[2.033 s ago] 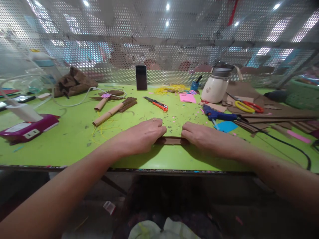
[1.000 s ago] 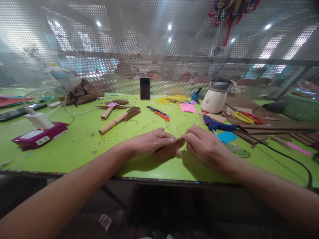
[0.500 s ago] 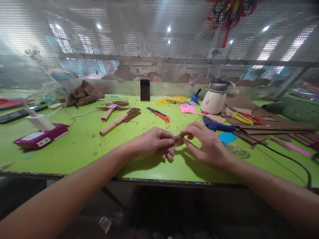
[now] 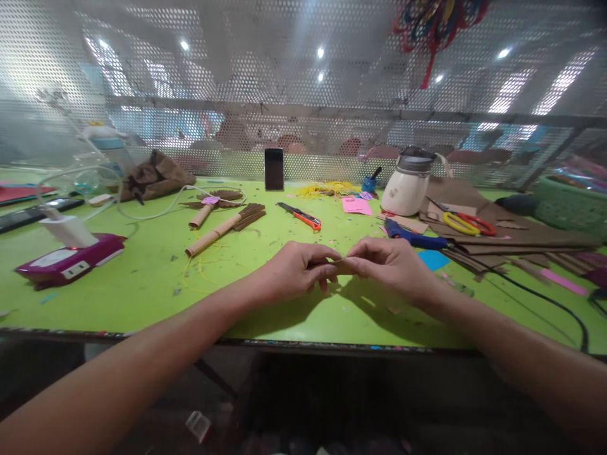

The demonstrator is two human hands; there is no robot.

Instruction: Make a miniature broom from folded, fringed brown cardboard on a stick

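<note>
Where both grips meet, left hand (image 4: 296, 273) and right hand (image 4: 391, 265) pinch brown strip (image 4: 342, 261) between fingertips.

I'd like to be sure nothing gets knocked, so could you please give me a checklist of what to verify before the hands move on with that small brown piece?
1. Small brown piece pinched by both the left hand and the right hand: ok.
2. Piece lifted off the green table: ok.
3. How far the piece is rolled or folded: cannot tell, the fingers hide it.
4. Utility knife apart from both hands: ok.
5. Blue glue gun close behind the right hand, its cord trailing right: not ok.
6. Knife blade out or retracted: cannot tell.
</note>
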